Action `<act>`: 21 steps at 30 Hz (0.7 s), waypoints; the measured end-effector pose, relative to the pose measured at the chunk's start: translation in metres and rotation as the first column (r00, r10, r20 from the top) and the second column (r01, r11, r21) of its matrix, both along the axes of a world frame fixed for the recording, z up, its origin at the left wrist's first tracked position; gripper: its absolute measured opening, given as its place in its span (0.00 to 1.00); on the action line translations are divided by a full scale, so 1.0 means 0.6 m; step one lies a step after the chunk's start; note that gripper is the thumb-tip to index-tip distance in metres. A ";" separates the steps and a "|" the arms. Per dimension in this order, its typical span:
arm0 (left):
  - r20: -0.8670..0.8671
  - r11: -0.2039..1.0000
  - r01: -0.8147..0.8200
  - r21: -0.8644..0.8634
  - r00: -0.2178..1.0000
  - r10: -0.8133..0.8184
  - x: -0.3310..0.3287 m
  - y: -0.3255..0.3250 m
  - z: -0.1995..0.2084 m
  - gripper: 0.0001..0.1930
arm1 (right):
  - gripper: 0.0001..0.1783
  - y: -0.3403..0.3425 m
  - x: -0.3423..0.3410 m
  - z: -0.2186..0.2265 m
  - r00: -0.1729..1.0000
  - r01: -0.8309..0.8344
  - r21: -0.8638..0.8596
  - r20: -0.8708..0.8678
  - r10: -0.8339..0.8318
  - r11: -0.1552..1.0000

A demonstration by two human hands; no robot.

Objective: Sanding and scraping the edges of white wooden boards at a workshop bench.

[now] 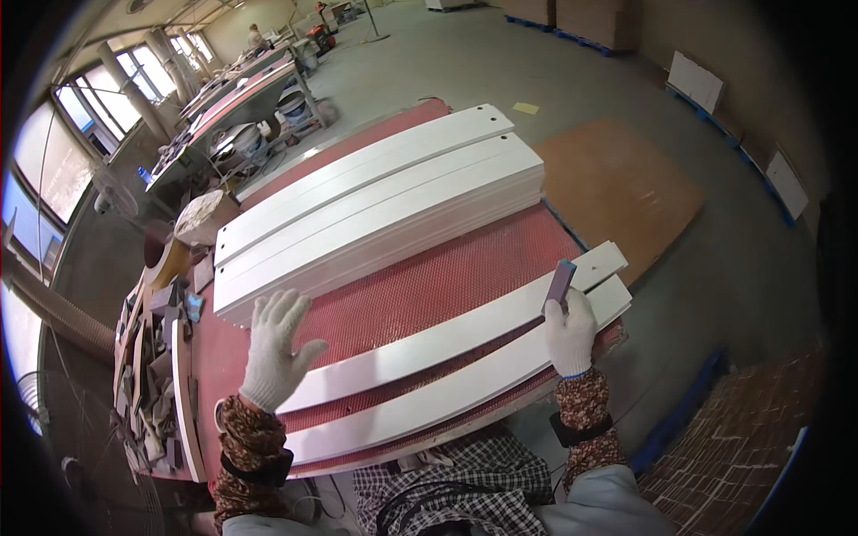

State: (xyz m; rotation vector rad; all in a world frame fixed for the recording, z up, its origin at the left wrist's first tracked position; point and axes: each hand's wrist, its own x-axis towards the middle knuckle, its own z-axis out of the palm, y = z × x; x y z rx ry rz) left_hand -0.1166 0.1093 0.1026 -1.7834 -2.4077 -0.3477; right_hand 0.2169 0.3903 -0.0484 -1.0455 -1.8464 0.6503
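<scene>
My right hand (569,334), in a white knit glove, is closed on a purple-grey sanding block (559,282), held above the right ends of two white boards. Of these, one board (420,338) lies a little farther off and the other board (465,384) lies near the table's front edge, a narrow gap between them. My left hand (275,353), also gloved, is raised with its fingers spread and holds nothing. It hovers over the left side, between the nearer boards and a stack of white boards (384,214) with dark holes at their ends.
Red ribbed matting (483,259) covers the table. Along its left side lies a heap of scraps and blocks (154,402) behind a white strip (185,402). A brown sheet (617,192) lies on the floor beyond the right end. More worktables (241,94) stand at the far left.
</scene>
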 end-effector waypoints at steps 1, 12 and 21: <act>0.030 1.000 -0.004 0.003 1.000 0.004 0.033 -0.030 -0.008 0.37 | 0.15 0.002 0.000 -0.004 1.000 -0.003 -0.018 -0.017 0.003 1.000; 0.196 0.936 -0.353 -0.016 0.916 0.349 0.212 -0.246 -0.156 0.35 | 0.15 0.017 -0.007 -0.014 0.997 -0.072 -0.107 -0.040 0.068 0.992; 0.006 0.849 -0.523 0.073 0.852 0.524 0.182 -0.309 -0.189 0.40 | 0.16 0.017 -0.020 -0.004 0.994 -0.107 -0.103 -0.034 0.104 0.989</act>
